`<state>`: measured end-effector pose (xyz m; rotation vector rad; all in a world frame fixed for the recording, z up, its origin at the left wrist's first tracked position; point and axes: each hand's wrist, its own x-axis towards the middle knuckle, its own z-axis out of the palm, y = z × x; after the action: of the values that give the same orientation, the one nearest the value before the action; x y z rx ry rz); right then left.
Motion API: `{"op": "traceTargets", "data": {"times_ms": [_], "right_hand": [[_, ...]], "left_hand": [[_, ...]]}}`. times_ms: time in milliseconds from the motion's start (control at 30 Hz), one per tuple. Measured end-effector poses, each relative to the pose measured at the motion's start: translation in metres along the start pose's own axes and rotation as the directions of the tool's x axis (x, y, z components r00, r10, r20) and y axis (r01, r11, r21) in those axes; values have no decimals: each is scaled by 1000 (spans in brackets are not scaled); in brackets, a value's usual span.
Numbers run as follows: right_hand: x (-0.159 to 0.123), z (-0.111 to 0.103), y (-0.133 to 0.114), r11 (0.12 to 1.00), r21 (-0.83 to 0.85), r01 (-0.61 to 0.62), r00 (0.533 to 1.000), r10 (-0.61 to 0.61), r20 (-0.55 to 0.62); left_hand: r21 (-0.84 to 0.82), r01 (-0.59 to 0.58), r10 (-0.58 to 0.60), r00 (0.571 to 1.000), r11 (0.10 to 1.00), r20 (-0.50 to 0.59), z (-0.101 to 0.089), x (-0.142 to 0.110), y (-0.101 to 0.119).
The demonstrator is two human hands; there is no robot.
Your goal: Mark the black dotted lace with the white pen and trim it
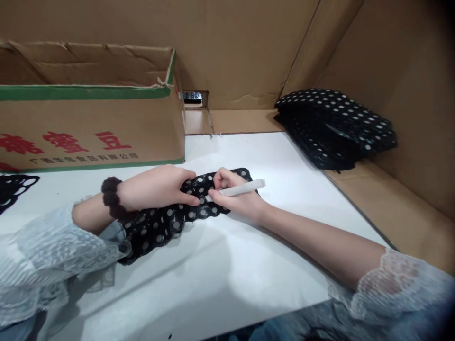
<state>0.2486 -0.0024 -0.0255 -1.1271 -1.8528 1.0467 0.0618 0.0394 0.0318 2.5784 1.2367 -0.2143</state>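
Observation:
A black sheet covered with rows of pale round discs in rounded cells lies crosswise on the white table, its left part bent. My left hand rests over the middle of the sheet, holding it with the thumb and forefinger apart on its surface; the other fingers are hidden. In my right hand is a slim, pale pen-shaped tool, pinched between thumb and fingers. Its tip points down-left at the discs beside my left thumb; whether it touches one I cannot tell.
A cardboard box with green edges and red characters stands at the back left. Black dotted sheets are piled at the right against the cardboard wall. Black netlike material lies at the left edge of the white table.

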Motion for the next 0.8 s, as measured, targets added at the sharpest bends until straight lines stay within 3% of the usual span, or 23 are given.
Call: {"op": "traceTargets", "data": {"times_ms": [100,167,233,367,567,667,800], "right_hand": [[3,-3,0,993,100,-63,996,57,67],[4,-5,-2,987,131,-88,993,77,92],[5,-7,-3,982,151,-111,990,96,103],[6,-9,-2,976,168,-141,989,131,69],[5,-12,-3,963,235,-130,991,123,45],[3,-11,-8,953,277,-125,992,122,25],[2,-3,-11,941,306,-147,980,181,-87]], "left_hand": [[184,56,-41,996,981,-86,4,-2,-3],[221,51,-32,996,974,-87,8,-2,-6],[205,-12,31,995,979,-90,11,-2,-9],[260,-146,205,954,955,-219,13,-4,-4],[228,-206,227,971,952,-72,18,-18,13],[214,-176,197,977,961,-82,23,-26,14],[253,-142,175,978,957,-111,31,-36,18]]}}
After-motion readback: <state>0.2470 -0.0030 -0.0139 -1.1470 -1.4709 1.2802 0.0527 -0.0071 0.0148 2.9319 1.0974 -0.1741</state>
